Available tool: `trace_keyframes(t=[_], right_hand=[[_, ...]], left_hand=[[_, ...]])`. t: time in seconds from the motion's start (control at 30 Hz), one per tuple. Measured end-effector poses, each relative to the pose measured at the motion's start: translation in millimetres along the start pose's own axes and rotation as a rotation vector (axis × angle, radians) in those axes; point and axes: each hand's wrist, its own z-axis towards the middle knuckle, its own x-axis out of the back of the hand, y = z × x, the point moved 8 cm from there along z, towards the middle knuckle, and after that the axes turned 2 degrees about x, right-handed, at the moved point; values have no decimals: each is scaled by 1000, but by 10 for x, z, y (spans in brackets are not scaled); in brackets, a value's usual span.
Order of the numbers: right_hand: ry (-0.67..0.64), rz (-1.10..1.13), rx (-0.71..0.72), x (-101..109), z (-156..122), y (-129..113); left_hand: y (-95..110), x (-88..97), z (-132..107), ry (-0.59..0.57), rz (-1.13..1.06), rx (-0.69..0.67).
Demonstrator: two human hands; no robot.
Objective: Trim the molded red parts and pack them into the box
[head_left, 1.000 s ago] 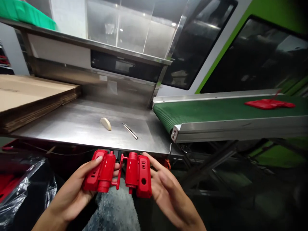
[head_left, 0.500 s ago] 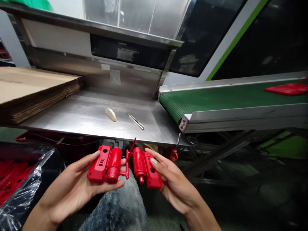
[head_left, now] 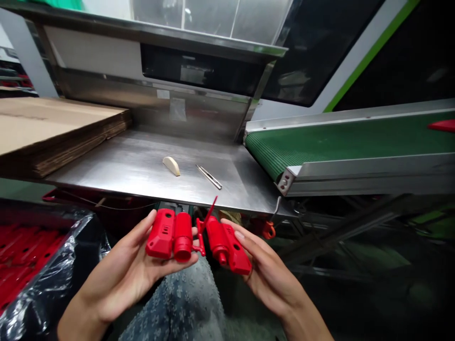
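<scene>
I hold a red moulded plastic part (head_left: pixel 199 239) in front of me, below the table's front edge. It is two shell halves joined by a thin sprue in the middle. My left hand (head_left: pixel 124 274) cups the left half (head_left: pixel 169 235) in its palm, thumb on the outer side. My right hand (head_left: pixel 265 272) grips the right half (head_left: pixel 227 244) with its fingers along the outer edge. The two halves are bent towards each other at the sprue.
A steel table (head_left: pixel 142 170) holds a small cream wedge (head_left: pixel 171 166) and metal tweezers (head_left: pixel 209 176). Flattened cardboard (head_left: pixel 53 128) is stacked at the left. A green conveyor belt (head_left: pixel 337 139) carries another red part (head_left: pixel 444 125). A plastic-lined bin (head_left: pixel 31 255) of red parts sits lower left.
The halves have folded inward at the sprue, the right half tilting downward. Both hands moved slightly right and up in the picture. The red part on the conveyor slid toward the right edge.
</scene>
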Motion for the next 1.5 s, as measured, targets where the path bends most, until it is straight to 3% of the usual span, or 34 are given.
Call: trace_keyframes(t=[0.17,0.27,0.5,0.63,0.77,1.03,1.27,1.37,1.5], right_hand=[[10,-24,-13,111,72,107],[-9,-68,15,66,35,88],[-113,-177,185,-89,-59,-15],[-161,-203,192,-22,-37,63],[-168,-315,211,-24,-86,72],[-232,-269,182,-493,-196,90],[-178,-231,179,-481,-143,94],[-140,-195,180,-458,-126,109],[-90,-114,151,-461,-120,120]], left_hand=[[-73,-139,-46,-44,66,-16],[-108,-136,-82,-55,70,-19],[-115,158,-85,19,70,-119],[-97,261,-88,-2,113,-159],[4,360,-84,-106,213,-246],[2,924,164,-82,193,-182],[-18,965,169,-230,185,-202],[-13,1002,204,-167,186,-200],[-37,1068,268,46,123,-185]])
